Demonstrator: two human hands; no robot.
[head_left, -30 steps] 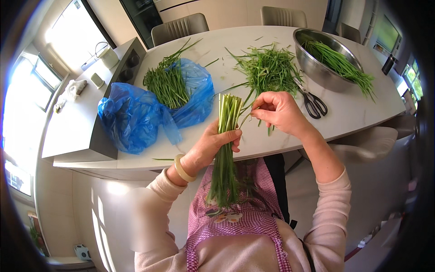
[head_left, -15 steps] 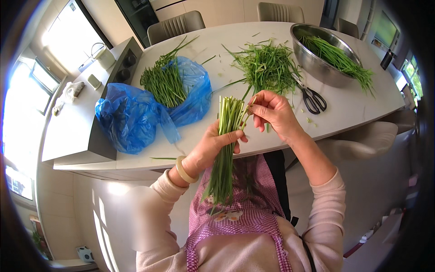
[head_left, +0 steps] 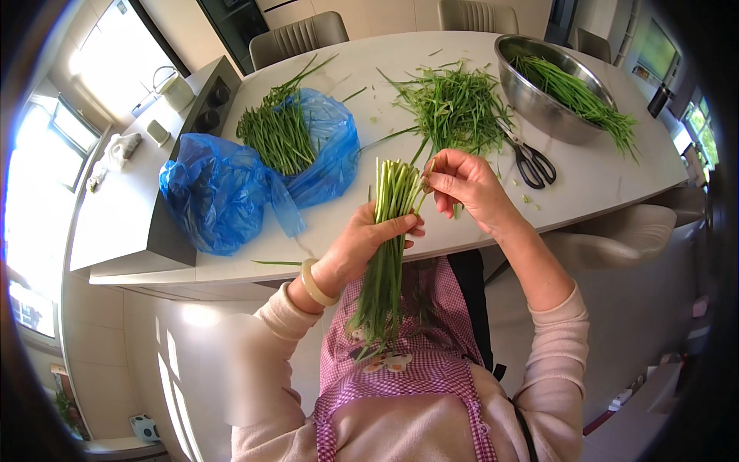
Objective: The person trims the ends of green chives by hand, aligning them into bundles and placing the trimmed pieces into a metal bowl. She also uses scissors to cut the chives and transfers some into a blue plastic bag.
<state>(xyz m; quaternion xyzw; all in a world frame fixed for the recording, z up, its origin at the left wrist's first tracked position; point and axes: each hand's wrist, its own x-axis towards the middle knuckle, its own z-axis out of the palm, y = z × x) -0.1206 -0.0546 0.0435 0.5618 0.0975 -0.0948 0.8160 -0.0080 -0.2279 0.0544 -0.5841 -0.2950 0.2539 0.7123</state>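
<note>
A bunch of garlic chives (head_left: 382, 277) hangs in my left hand (head_left: 363, 237), with pale cut ends up and green leaves drooping over my apron. My left fingers wrap round its stems. At the top right of the bunch, my right hand (head_left: 471, 189) pinches the end of a chive stalk (head_left: 423, 192) that leans away from the others. Just beyond lies a loose heap of chive trimmings (head_left: 458, 108) on the table. Black-handled scissors (head_left: 533, 163) rest beside the heap, their blades partly under it.
At the left, more chives (head_left: 277, 138) lie on a crumpled blue plastic bag (head_left: 212, 196). A steel bowl (head_left: 550, 112) at the far right holds chives hanging over its rim. The white table (head_left: 454, 231) curves round in front of me. Chairs (head_left: 299, 40) stand along its far side.
Both hands and the bunch have shifted very slightly, with the bunch a little further right. My right hand still pinches at the stalk ends.
</note>
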